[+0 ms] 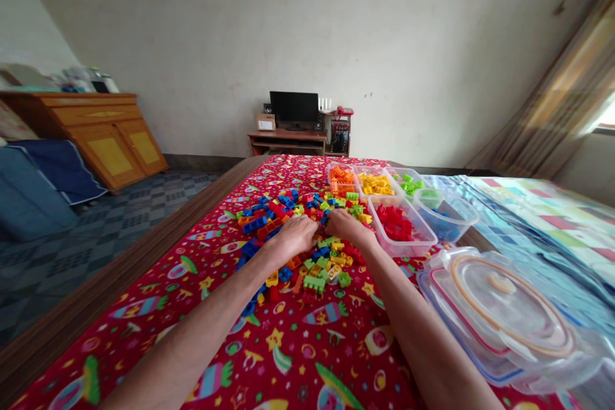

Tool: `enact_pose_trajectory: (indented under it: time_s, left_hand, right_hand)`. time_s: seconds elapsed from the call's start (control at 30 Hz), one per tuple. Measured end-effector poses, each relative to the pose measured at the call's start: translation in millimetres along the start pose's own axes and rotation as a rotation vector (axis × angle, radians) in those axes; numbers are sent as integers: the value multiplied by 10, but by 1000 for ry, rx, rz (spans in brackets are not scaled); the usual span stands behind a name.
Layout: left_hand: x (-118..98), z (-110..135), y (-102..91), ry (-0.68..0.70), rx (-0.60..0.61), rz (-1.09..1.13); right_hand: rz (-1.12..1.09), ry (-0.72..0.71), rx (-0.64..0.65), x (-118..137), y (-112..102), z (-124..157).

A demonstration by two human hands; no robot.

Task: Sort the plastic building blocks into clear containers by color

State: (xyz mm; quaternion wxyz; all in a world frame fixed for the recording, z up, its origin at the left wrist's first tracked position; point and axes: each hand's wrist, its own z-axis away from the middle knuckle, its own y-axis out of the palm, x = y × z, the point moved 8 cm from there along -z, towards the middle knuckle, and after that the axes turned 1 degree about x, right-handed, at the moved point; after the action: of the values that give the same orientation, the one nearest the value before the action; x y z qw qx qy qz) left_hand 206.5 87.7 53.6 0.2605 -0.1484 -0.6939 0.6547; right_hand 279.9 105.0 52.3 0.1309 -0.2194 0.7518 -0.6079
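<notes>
A loose heap of toy building bricks (314, 283) in blue, red, orange, yellow and green lies on a red patterned cloth (307, 349). Both my hands are over its middle, close together with fingertips almost meeting. My left hand (302, 232) is closed, its fingers curled down; what they hold is hidden. My right hand (343, 224) is closed too, with the fingers bent inward and the contents out of sight. Blue bricks (254, 225) lie left of my left hand. To the right of my right hand stands a clear box of red bricks (394, 223).
Behind the red box stand clear boxes of orange bricks (342, 176), yellow bricks (376, 184) and green bricks (410, 184). A clear tub (464, 213) with blue bricks stands at their right. Stacked clear lids (504, 314) lie at front right. A wooden edge (120, 282) borders the cloth.
</notes>
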Motion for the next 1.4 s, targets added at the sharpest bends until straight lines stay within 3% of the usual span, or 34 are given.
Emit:
enact_pose_trajectory:
  time_s: [0.13,0.37,0.53,0.67,0.73,0.9,1.03,1.17,1.3,1.4]
  left_hand:
    - [32,-13,-11,11,1,19]
    - [312,-89,-34,-28,-71,199]
    - [466,-169,-28,-68,-247,541]
    - [421,-232,67,14,-211,881]
    - [404,-239,68,53,-205,934]
    - [440,-210,-41,61,-320,746]
    - [357,-146,-178,175,-468,595]
    - [313,-117,-221,226,-467,508]
    - [434,-113,-216,126,-436,473]
    - [536,-137,-133,32,-343,484]
  right_hand:
    - [-107,81,-30,-120,-24,-12]
    - [-203,116,-39,-205,-20,-6]
    - [-216,121,-18,-111,-120,-19]
    - [-208,99,-14,3,-181,-45]
    - [-214,107,-5,10,-172,-56]
    - [-211,154,46,-73,-57,-103]
    - [-284,165,35,-117,-48,-129]
    - [-390,175,77,-117,-72,-112]
    - [-420,267,8,-206,-137,-77]
    - [-485,313,-78,-260,-194,-61]
